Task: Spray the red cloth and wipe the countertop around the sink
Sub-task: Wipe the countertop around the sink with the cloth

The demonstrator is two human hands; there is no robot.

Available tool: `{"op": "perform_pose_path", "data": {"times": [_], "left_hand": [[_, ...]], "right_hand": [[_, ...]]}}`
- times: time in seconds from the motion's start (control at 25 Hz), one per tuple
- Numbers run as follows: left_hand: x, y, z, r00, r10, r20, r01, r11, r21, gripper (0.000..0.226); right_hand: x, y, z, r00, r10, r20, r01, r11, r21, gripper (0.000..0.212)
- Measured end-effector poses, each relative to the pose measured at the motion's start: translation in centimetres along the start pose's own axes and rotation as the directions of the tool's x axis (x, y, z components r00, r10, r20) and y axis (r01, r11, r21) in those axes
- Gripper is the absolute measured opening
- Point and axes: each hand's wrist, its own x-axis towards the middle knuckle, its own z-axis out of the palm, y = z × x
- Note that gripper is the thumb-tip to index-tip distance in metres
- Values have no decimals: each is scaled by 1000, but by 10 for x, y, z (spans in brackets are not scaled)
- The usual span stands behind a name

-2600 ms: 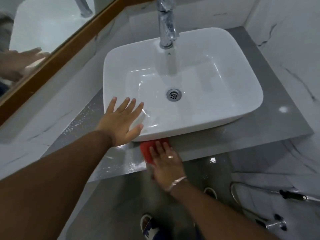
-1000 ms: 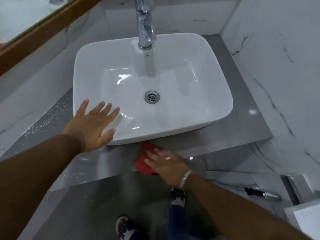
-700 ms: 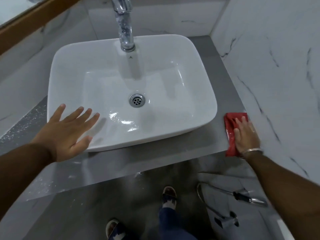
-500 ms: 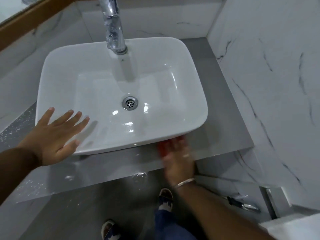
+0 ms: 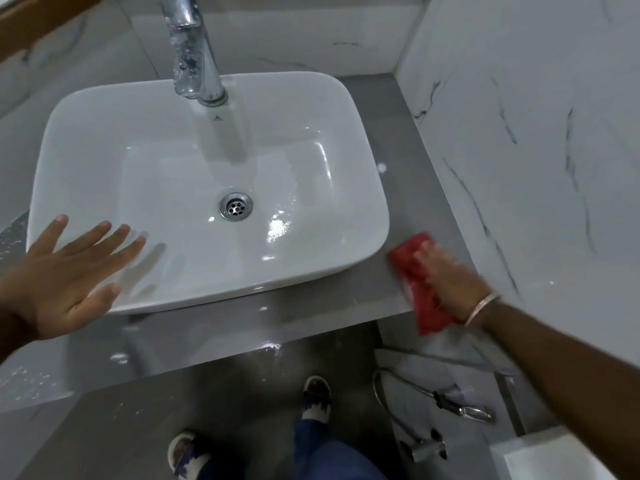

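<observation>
A white rectangular sink (image 5: 114, 133) sits on a grey countertop (image 5: 412, 161). My right hand (image 5: 450, 275) presses flat on the red cloth (image 5: 420, 296) at the countertop's front right corner, between the sink and the marble wall; the hand is blurred with motion. Part of the cloth hangs past the counter's front edge. My left hand (image 5: 65, 275) rests with fingers spread on the sink's front left rim and holds nothing. No spray bottle is in view.
A chrome faucet (image 5: 192, 53) rises at the back of the sink. White marble walls (image 5: 536, 133) close in the right side and back. A wooden mirror frame (image 5: 41, 22) runs along the upper left. Below, a hose sprayer (image 5: 457, 408) hangs by the wall, near my feet.
My right hand has swept the red cloth back and forth along the front strip of countertop, from below the sink's front edge to the right corner now. My left hand stays on the rim.
</observation>
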Motion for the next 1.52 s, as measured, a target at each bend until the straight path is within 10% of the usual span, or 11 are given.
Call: {"op": "perform_pose_path", "data": {"times": [0.2, 0.4, 0.56, 0.76, 1.04, 1.28, 1.44, 1.52], "left_hand": [[-6, 29, -33, 998, -40, -58, 42, 999, 35, 70], [-13, 41, -51, 994, -102, -50, 104, 994, 33, 78], [-16, 49, -47, 980, -167, -106, 171, 985, 29, 74], [-135, -27, -5, 951, -236, -200, 260, 960, 105, 69], [-335, -142, 34, 738, -586, -335, 669, 700, 250, 78], [-346, -177, 49, 770, -401, -497, 627, 622, 469, 77], [-344, -181, 58, 733, -331, -595, 642, 626, 442, 79], [-343, -179, 58, 729, -325, -602, 649, 607, 458, 78]], "right_hand": [[16, -37, -8, 863, 488, -129, -453, 862, 229, 53], [2, -261, 33, 977, 48, -208, 1, 973, 232, 55], [63, -430, 19, 917, -385, -105, 394, 915, 83, 56], [89, -484, 10, 937, -342, 75, 328, 932, 151, 64], [140, -570, 6, 986, -161, 30, 161, 987, 9, 65], [137, -578, 8, 680, -723, 122, 733, 668, -126, 59], [184, -614, -9, 929, -365, 60, 366, 930, -9, 57], [189, -680, -5, 924, -381, -16, 379, 923, -71, 62]]}}
